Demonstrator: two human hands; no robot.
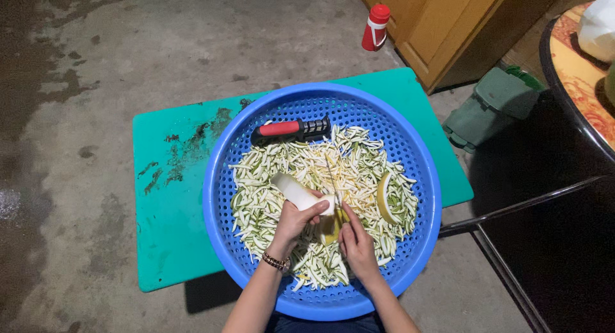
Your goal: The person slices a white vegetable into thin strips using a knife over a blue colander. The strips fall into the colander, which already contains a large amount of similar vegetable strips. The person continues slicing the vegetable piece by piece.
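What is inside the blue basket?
The blue basket holds pale and green shreds, a red and black tool and a curved slice. The shreds and both hands cover much of its bottom.

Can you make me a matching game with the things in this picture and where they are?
Things:
1. peeler
2. bottle
3. bracelet
4. basket

Places:
A. on the left wrist
B. standing on the floor by the wooden cabinet
C. on the green board
D. lying at the basket's far rim

Pairs: 1-D, 2-B, 3-A, 4-C
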